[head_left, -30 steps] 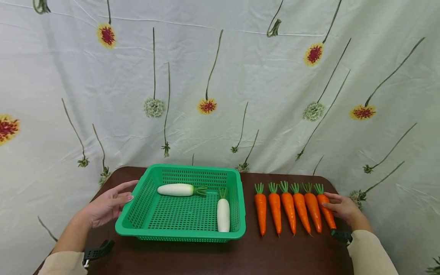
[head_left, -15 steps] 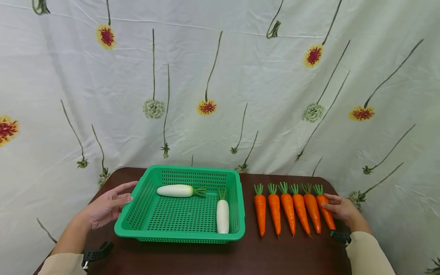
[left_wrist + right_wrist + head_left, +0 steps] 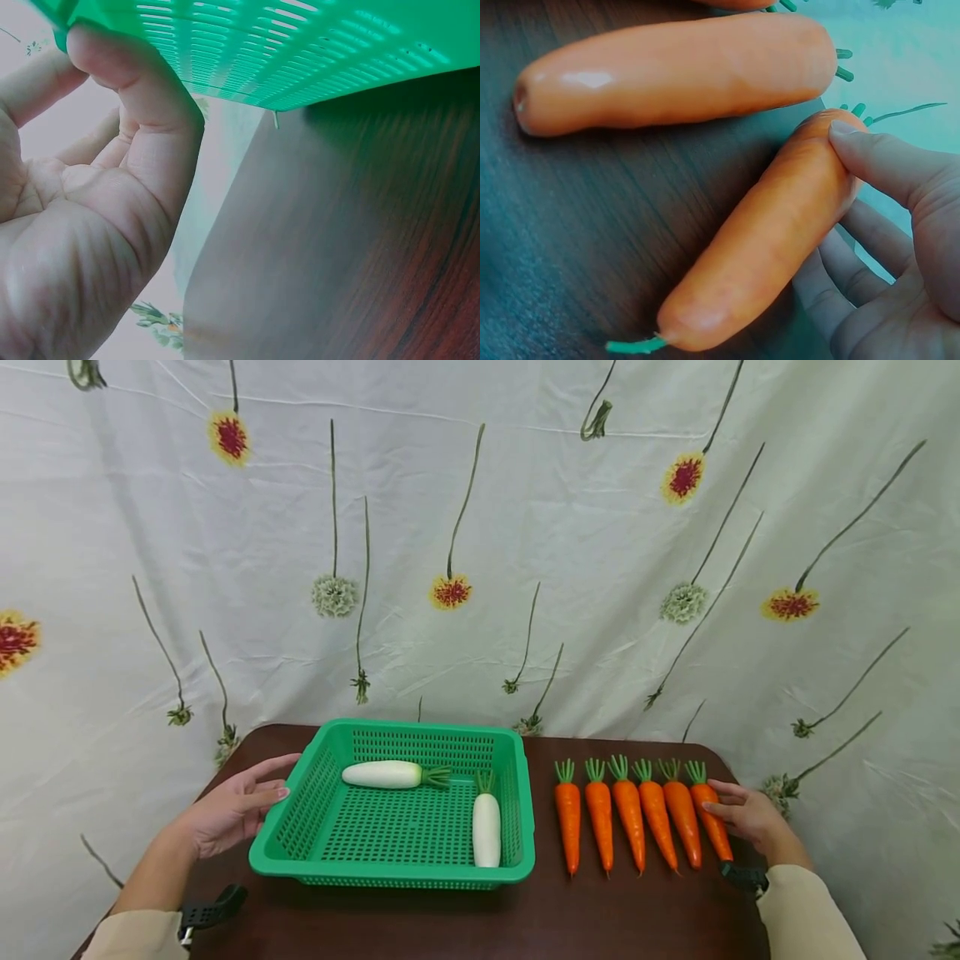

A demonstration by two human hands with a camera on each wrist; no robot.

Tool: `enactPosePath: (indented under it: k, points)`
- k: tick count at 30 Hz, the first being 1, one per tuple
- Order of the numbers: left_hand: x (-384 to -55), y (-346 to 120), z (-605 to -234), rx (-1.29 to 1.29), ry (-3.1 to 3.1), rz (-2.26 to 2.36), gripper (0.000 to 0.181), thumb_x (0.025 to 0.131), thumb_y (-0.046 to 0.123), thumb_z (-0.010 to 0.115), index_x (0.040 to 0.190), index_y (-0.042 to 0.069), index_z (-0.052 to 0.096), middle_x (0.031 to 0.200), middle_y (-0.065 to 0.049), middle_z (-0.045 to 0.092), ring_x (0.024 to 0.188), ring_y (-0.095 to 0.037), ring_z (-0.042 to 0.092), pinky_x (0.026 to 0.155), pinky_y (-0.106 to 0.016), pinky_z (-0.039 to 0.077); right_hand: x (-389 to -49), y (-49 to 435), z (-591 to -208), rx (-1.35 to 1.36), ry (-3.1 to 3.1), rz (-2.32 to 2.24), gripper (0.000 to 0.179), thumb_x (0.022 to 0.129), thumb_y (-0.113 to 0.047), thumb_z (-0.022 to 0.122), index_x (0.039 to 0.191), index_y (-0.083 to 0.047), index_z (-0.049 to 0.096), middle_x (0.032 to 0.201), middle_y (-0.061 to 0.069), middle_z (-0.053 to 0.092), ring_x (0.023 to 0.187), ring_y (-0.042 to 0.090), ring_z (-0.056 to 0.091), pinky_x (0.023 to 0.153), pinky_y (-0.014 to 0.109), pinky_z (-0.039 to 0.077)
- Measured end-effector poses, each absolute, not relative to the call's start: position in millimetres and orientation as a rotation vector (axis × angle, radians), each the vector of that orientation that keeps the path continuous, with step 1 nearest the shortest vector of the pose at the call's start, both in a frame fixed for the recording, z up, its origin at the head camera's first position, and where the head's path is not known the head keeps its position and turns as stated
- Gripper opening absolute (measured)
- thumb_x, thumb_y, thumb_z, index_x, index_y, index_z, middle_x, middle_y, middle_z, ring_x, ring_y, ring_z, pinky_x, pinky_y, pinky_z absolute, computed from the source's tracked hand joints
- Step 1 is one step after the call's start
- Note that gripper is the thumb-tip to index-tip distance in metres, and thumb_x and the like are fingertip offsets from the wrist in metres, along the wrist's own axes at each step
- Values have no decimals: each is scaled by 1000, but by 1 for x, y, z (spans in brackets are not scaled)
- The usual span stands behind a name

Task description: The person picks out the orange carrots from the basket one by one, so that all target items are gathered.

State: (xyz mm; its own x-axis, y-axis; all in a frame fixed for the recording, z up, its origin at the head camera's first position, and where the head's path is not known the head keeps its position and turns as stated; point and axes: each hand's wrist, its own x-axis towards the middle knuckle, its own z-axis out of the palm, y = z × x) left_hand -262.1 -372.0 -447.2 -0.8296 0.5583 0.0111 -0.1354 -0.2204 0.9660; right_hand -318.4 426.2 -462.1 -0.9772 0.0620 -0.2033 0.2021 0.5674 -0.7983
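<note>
A green plastic basket [image 3: 405, 872] stands on the dark table's left side. One white radish [image 3: 382, 774] lies crosswise in it, and a second white radish [image 3: 487, 831] lies lengthwise near its right wall. My left hand [image 3: 232, 810] is at the basket's left rim, fingers loosely extended; in the left wrist view the thumb [image 3: 112, 64] meets the rim from outside. On the right, my right hand [image 3: 750, 814] pinches the outermost carrot [image 3: 757, 232] near its leafy end, thumb on top and other fingers along its far side. A neighbouring carrot [image 3: 675, 75] lies apart from it.
Several more carrots [image 3: 569, 827] lie in a row between basket and right hand, green tops toward the back. The brown table [image 3: 615, 918] ends at a white flower-print cloth [image 3: 480, 527] behind. Black straps [image 3: 213, 907] cross both wrists.
</note>
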Motion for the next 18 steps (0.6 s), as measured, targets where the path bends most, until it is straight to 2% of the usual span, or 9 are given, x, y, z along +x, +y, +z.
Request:
enactPosePath:
  k: [14,18]
  points:
    - [-262,-370,-440,446,1701,2034,58,110,3,40,160,23,18,133,-4,69,112,-26,73,91,-46,62,-321,426,-462,208,2677,-1328,74,100,-27,68,154,9,32,151,44,36,125,48,59,97,53,58]
    - [-260,-370,-440,456,1680,2032,58,110,3,39,160,23,18,132,-5,70,111,-25,74,91,-46,62,-318,424,-457,192,2679,-1291,75,102,-27,65,156,9,28,152,45,32,131,53,52,99,55,57]
